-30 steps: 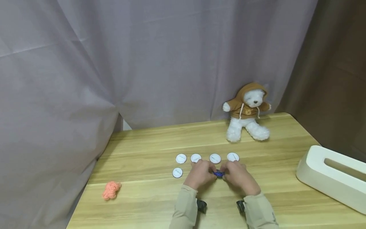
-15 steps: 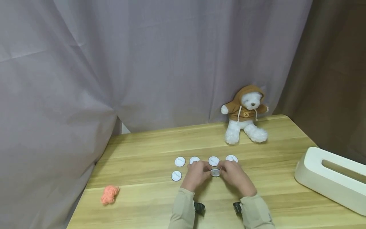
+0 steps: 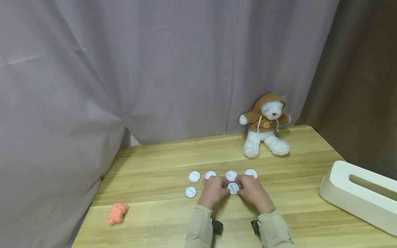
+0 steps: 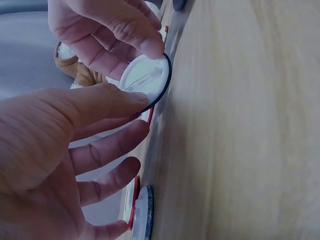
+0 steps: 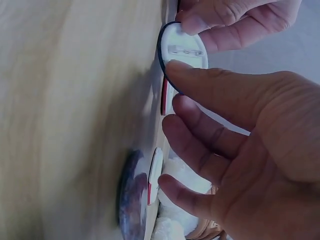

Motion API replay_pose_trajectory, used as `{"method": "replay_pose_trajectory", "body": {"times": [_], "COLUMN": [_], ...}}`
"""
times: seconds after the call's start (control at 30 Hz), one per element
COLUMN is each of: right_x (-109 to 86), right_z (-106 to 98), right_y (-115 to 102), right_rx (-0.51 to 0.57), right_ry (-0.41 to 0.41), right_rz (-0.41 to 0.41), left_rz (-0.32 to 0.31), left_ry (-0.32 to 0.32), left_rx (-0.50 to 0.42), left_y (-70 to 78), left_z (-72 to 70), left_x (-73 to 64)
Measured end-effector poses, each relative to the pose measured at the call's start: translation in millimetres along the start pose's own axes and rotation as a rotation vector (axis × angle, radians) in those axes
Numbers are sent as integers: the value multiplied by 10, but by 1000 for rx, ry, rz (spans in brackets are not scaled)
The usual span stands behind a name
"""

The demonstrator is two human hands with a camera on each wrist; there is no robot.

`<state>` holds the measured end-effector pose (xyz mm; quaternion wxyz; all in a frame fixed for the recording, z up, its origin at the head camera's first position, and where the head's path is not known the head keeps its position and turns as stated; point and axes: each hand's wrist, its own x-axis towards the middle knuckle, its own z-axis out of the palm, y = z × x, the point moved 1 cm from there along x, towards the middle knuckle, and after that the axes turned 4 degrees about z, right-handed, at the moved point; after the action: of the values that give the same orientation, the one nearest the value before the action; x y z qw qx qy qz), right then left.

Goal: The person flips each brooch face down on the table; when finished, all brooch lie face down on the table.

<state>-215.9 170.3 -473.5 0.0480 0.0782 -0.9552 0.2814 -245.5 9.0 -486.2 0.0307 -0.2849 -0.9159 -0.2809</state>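
A round pin-back badge [image 3: 233, 188] is held between both hands just above the table, its white back with the metal pin facing up toward me. My left hand [image 3: 213, 191] pinches one edge between thumb and fingers. On the opposite edge my right hand [image 3: 255, 195] pinches it too. In the left wrist view the badge [image 4: 152, 75] shows a dark blue rim, and the left hand's other fingers spread loosely. Behind the hands lies a row of white-backed badges [image 3: 231, 175], partly covered by them. Another badge [image 5: 134, 197] with a dark, coloured face sits below my right hand in the right wrist view.
One more white-backed badge [image 3: 190, 192] lies left of the hands. A bundle of coral yarn [image 3: 118, 213] rests at the table's left. A teddy bear in a brown hoodie [image 3: 267, 124] sits at the back; a cream slotted box [image 3: 356, 196] stands at the right.
The held badge has been turned over: its blue face showed a second ago, and its white back shows now. Both hands stay in nearly the same place. The head view has shifted slightly.
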Motion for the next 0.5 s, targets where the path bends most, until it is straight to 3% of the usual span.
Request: {"method": "replay_pose_trajectory", "body": {"times": [0.5], "right_x": [43], "right_z": [18], "right_y": [-1], "right_rx": [-51], "right_ry": [-55], "right_rz": [3], "left_rz": [-30], "left_ry": [-20], "left_rx": [62], "left_y": [-5], "left_z": [7], "left_x": [20]}}
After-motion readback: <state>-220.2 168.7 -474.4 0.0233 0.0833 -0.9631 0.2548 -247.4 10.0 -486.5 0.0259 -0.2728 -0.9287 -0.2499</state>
